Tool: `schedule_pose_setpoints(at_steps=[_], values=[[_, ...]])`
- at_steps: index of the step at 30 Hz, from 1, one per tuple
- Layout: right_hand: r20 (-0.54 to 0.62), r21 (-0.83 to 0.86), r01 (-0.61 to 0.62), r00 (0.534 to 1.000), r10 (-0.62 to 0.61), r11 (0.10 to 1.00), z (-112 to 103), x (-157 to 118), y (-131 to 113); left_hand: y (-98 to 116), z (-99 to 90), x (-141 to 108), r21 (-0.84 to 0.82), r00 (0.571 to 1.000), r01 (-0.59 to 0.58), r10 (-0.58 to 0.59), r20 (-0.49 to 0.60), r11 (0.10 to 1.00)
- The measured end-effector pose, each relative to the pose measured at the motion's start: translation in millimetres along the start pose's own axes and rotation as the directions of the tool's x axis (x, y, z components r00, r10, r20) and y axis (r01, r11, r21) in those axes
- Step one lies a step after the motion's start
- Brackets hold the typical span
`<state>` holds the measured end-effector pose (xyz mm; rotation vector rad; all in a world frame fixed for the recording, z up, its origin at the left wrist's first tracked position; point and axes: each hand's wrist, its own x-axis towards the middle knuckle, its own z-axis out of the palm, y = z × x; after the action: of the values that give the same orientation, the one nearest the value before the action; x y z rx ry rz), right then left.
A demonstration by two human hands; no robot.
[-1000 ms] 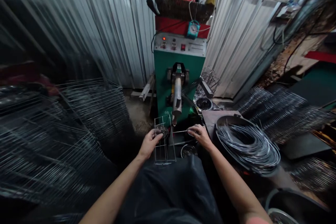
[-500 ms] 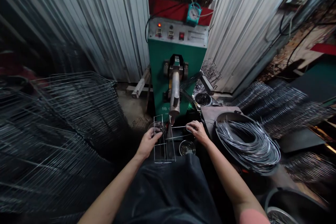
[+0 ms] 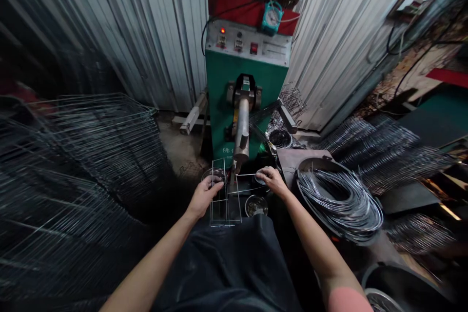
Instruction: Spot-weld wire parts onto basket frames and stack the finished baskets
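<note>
My left hand (image 3: 204, 196) is closed on the left side of a small wire rack (image 3: 225, 225), fingers and thumb pinching its thin bars. The rack stands above my lap, below the metal electrode arm (image 3: 242, 131) of a green spot-welding machine (image 3: 266, 78). My right hand (image 3: 272, 180) pinches the right end of a thin U-shaped wire (image 3: 246, 174). That wire reaches left to the rack, close under the electrode tip; whether it touches the tip I cannot make out. A small metal bowl (image 3: 256, 205) with little pieces in it sits just below my right hand.
Stacked wire racks (image 3: 109, 146) fill the left side. To the right, a round tray (image 3: 303, 190) holds many bent wires (image 3: 351, 209), with more wire bundles (image 3: 380, 151) behind it. A dark tub (image 3: 398, 270) is at lower right. Corrugated metal sheeting (image 3: 153, 34) stands behind the machine.
The view has shifted slightly, so most things appear a little farther left. Both hands keep their grips, and the rack and wire stay nearly the same under the electrode arm.
</note>
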<state>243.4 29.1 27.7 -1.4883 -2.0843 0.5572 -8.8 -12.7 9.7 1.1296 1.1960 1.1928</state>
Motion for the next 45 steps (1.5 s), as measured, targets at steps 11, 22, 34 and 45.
schedule_pose_setpoints(at_steps=[11,22,34,45], values=[[0.018,0.062,0.028,0.999,-0.029,0.998,3,6,10,-1,0.8,9,-0.063,1.000,0.007,-0.007,0.001,0.998],[0.006,0.068,0.039,0.999,-0.039,0.997,4,10,14,3,0.4,11,-0.077,0.998,0.063,-0.062,0.007,0.995],[-0.296,-0.593,-0.494,0.868,0.398,0.636,-38,-73,80,-8,-4.4,14,-0.061,0.992,0.119,-0.121,-0.031,0.991],[-0.113,-0.686,-0.506,0.784,0.611,0.522,-60,-104,134,-6,5.9,6,-0.106,0.962,0.216,-0.230,-0.144,0.971]])
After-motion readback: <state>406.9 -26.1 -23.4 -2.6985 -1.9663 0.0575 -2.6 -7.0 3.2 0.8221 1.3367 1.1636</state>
